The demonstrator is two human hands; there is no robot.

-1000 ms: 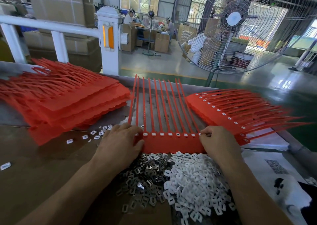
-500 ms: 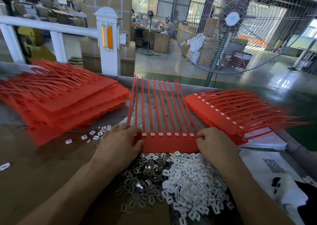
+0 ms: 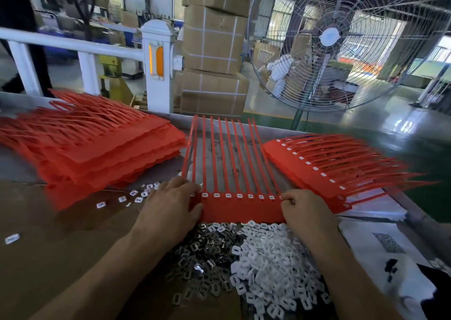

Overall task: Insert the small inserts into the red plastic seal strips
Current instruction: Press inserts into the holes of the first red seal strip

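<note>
A red seal strip sheet (image 3: 241, 208) lies flat in front of me, its long tails pointing away and a row of white inserts seated along its head band. My left hand (image 3: 170, 208) grips the sheet's left end, thumb on the band. At the right end my right hand (image 3: 303, 211) pinches the sheet with curled fingers. Just below the sheet lie a heap of white plastic inserts (image 3: 271, 263) and a heap of small metal inserts (image 3: 207, 261).
A thick stack of red sheets (image 3: 97, 153) lies at the left, with loose white inserts (image 3: 144, 194) near it. A stack of sheets with inserts (image 3: 324, 170) fans out at the right over white paper (image 3: 380, 244). Beyond the table stand a white post, cartons and a large fan.
Both hands have stayed on the ends of the sheet; the right hand has slid slightly inward. The view has shifted, and cartons behind the post now show.
</note>
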